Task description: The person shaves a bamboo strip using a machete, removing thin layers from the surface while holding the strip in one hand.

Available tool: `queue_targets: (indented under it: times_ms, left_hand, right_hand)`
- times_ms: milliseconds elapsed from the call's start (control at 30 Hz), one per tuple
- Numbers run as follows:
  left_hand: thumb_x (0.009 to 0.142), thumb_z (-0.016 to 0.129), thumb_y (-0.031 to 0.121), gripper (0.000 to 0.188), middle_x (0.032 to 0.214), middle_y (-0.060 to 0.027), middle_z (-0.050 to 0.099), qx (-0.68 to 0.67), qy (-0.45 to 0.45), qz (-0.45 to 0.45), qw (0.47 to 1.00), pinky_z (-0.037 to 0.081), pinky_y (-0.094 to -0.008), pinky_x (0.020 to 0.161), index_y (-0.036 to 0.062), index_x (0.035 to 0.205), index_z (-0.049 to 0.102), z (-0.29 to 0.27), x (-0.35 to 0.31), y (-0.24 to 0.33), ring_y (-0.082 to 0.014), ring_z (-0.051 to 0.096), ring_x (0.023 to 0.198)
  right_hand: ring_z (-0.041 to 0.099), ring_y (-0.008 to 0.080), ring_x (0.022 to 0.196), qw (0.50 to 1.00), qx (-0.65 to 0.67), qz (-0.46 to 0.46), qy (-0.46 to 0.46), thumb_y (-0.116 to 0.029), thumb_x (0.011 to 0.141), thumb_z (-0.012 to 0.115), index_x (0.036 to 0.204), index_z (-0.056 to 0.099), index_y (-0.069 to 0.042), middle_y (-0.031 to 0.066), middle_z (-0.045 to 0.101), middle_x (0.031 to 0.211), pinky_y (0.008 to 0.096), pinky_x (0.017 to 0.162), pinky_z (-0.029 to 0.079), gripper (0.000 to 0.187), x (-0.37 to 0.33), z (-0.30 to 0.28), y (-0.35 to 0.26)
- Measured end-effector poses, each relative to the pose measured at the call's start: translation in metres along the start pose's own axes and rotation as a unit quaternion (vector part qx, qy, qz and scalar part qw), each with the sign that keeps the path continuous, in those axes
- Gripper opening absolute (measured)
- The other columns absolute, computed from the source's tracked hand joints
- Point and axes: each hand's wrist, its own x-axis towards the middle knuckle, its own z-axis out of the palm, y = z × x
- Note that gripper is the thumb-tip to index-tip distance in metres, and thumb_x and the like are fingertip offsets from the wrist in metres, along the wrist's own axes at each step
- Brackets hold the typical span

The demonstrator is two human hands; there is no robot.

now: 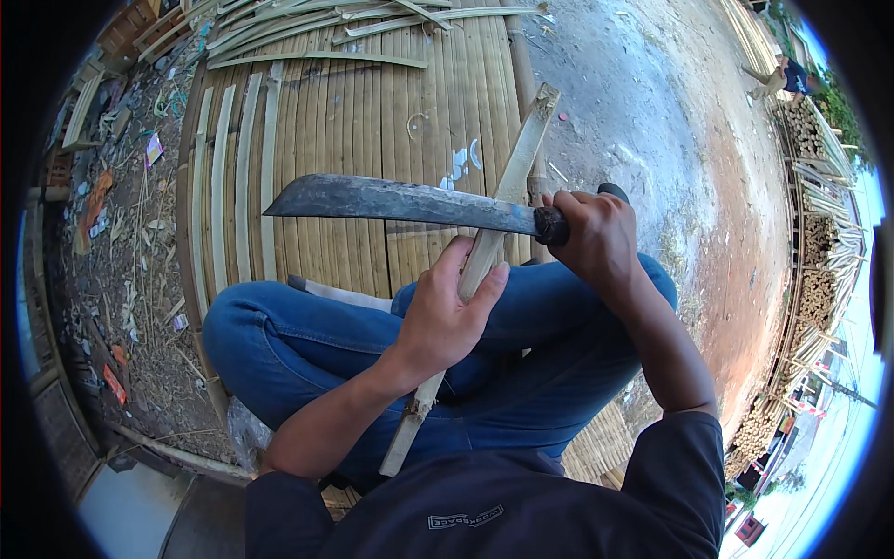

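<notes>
My right hand [596, 233] is wrapped round the dark handle of a machete [400, 203], whose broad grey blade points left across my front. Beneath the blade, slanting from my lap up to the far right, runs a split bamboo strip [523, 154] with a knotted joint near its lower end. My left hand [453, 303] grips this strip below the blade, thumb on one side and fingers on the other. The blade crosses the strip just beyond my left hand; whether it touches the strip I cannot tell.
I sit cross-legged on a bamboo slat platform [345, 140]. Several pale strips [245, 177] lie side by side at its left, with a heap of strips [317, 23] at the far end. Litter covers the ground at left. Far right, a person [790, 79] is near stacked bamboo [818, 238].
</notes>
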Motion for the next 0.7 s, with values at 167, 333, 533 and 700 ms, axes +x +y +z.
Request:
queue_targets:
  times_ms: [167, 333, 533, 700]
  left_hand:
    - [0.098, 0.061, 0.024, 0.029, 0.071, -0.0107, 0.062, 0.027, 0.011, 0.013, 1.0, 0.046, -0.0325, 0.056, -0.0036, 0.105, 0.055, 0.0, 0.0, 0.011, -0.0143, 0.058, 0.059]
    - [0.097, 0.061, 0.022, 0.027, 0.066, -0.0128, 0.06, 0.054, 0.022, 0.037, 0.998, 0.045, -0.034, 0.053, -0.0041, 0.103, 0.054, -0.001, -0.001, 0.014, -0.0178, 0.059, 0.055]
    - [0.096, 0.061, 0.019, 0.026, 0.064, -0.0198, 0.058, 0.098, 0.038, 0.06, 0.993, 0.045, -0.0395, 0.053, -0.0045, 0.101, 0.052, 0.001, -0.003, 0.015, -0.0322, 0.063, 0.055]
    - [0.095, 0.062, 0.018, 0.027, 0.064, -0.0219, 0.059, 0.09, 0.037, 0.079, 0.992, 0.046, -0.0423, 0.055, -0.0047, 0.104, 0.051, 0.0, -0.005, 0.013, -0.0364, 0.064, 0.057]
  right_hand:
    - [0.059, 0.0339, 0.055, 1.0, -0.011, 0.001, 0.01, -0.017, 0.085, 0.072, 0.066, 0.054, -0.007, 0.011, 0.057, 0.061, 0.0427, 0.055, 0.046, 0.027, 0.0, -0.003, 0.004]
    - [0.058, 0.0333, 0.055, 0.999, -0.028, 0.002, 0.036, -0.017, 0.084, 0.072, 0.067, 0.054, -0.007, 0.0101, 0.058, 0.061, 0.0416, 0.055, 0.046, 0.027, 0.001, -0.001, 0.006]
    - [0.057, 0.0327, 0.056, 0.999, -0.021, -0.007, 0.036, -0.017, 0.084, 0.073, 0.067, 0.055, -0.008, 0.0094, 0.058, 0.063, 0.0408, 0.055, 0.045, 0.026, 0.007, -0.005, 0.012]
    - [0.057, 0.0331, 0.055, 0.999, -0.037, -0.013, 0.031, -0.017, 0.084, 0.073, 0.068, 0.055, -0.008, 0.0098, 0.059, 0.062, 0.0415, 0.054, 0.045, 0.026, 0.009, -0.007, 0.011]
